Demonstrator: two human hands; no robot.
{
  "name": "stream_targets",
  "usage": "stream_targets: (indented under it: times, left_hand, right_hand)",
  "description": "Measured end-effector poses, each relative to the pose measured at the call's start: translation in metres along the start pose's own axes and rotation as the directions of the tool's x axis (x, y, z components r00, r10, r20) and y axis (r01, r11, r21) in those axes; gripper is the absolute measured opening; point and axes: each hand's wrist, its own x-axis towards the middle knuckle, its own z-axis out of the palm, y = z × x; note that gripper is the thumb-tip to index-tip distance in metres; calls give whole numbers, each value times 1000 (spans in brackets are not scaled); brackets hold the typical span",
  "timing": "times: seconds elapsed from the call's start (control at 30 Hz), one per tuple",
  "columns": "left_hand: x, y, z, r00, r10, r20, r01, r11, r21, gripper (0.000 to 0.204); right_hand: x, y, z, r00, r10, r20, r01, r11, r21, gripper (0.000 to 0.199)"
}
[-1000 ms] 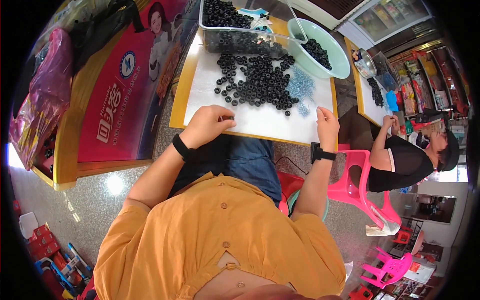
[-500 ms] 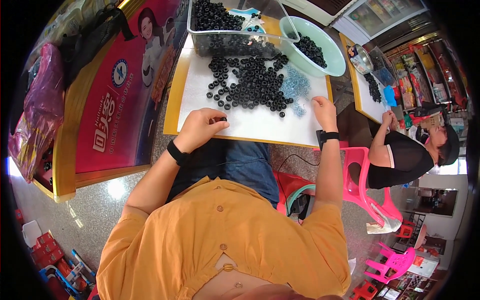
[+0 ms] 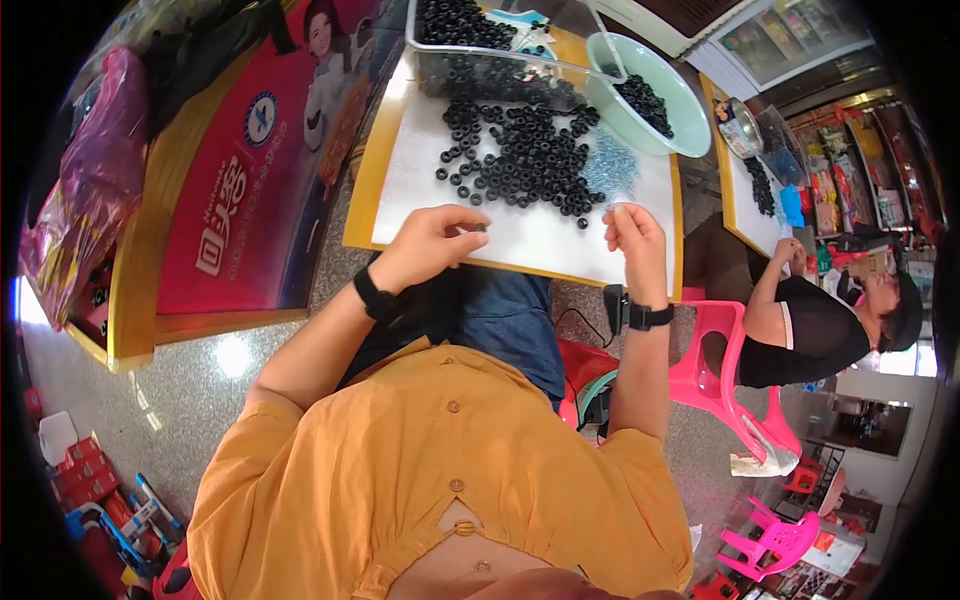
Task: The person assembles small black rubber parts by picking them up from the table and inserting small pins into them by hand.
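Observation:
My left hand (image 3: 436, 243) is over the near left part of the white board (image 3: 420, 160), thumb and fingers pinched on a black ring-shaped piece (image 3: 482, 228), mostly hidden by the fingertips. My right hand (image 3: 637, 240) is raised at the board's right side, fingertips pressed together; whatever they hold is too small to make out. Between and beyond the hands lies a loose heap of black ring-shaped pieces (image 3: 530, 150). Touching its right side is a pile of tiny clear bluish pieces (image 3: 612, 168), just beyond my right fingertips.
Behind the heap stand a clear plastic bin (image 3: 500, 70) and a pale green basin (image 3: 690, 135), both holding black pieces. A co-worker (image 3: 820, 325) sits at another board on the right, near a pink chair (image 3: 705, 350). A red printed counter (image 3: 230, 190) stands left.
My right hand has moved left and slightly nearer, away from the clear pile. The left hand still pinches its black piece. The whole view has shifted a little.

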Motion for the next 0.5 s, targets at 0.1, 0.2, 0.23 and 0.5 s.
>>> stream_targets:
  times: [0.1, 0.2, 0.23, 0.5]
  left_hand:
    - [-5, 8, 10, 994, -42, 104, 65, 970, -235, 26]
    - [-8, 17, 14, 988, -20, 156, 68, 947, -313, 26]
    - [-8, 24, 12, 983, -47, 179, 109, 927, -358, 26]
    - [-9, 15, 10, 989, -62, 132, 108, 919, -379, 25]
  right_hand:
    - [-25, -13, 57, 993, -77, 93, 67, 993, 98, 18]
    - [-34, -3, 93, 979, -117, 169, 100, 989, 106, 15]
    - [-35, 4, 103, 948, -283, 144, 290, 957, -29, 14]
    - [-44, 11, 117, 871, -468, 148, 490, 849, -200, 12]
